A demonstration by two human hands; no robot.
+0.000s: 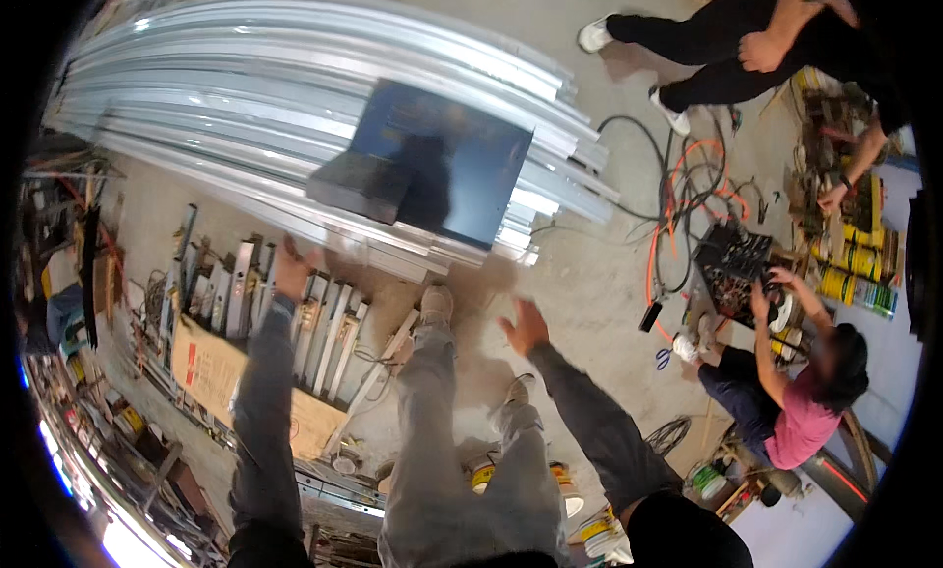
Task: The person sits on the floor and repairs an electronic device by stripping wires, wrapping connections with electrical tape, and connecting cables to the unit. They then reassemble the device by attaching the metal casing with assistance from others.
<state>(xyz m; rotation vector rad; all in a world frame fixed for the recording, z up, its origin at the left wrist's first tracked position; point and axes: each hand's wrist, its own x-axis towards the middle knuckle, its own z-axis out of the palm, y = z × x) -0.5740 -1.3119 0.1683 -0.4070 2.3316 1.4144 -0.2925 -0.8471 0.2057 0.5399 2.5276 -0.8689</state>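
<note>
My left hand (293, 269) is held out near the front edge of a stack of long silvery metal profiles (246, 86). Its fingers are stretched and a little blurred, with nothing seen in them. To the right, my right hand (527, 326) reaches over the concrete floor, thumb apart from the fingers and nothing in it. On the stack between and beyond my hands lies a dark blue-black flat panel (491, 165). A dark grey block-shaped piece (359, 187) sits at its near left side; whether the two are joined I cannot tell.
Below my left hand, several metal bars stand in a cardboard box (211, 367). Black and orange cables (678, 195) tangle on the floor to the right. One person (796, 411) crouches by an open black case (732, 249); another (727, 37) stands at the far right.
</note>
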